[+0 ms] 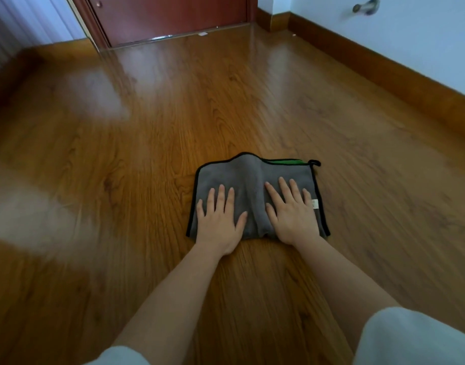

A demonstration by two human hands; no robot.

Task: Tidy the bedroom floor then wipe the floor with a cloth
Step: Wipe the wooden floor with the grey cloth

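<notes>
Here, both flat, open-fingered hands, left hand [218, 219] and right hand [292, 214], are pressing the cloth [248, 177], which is bunching centrally and risking uneven contact with the floor [173, 133].

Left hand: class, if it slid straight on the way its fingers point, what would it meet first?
The left hand would cross the grey cloth, then bare wooden floor; the red door comes first, probably, far off.
</notes>
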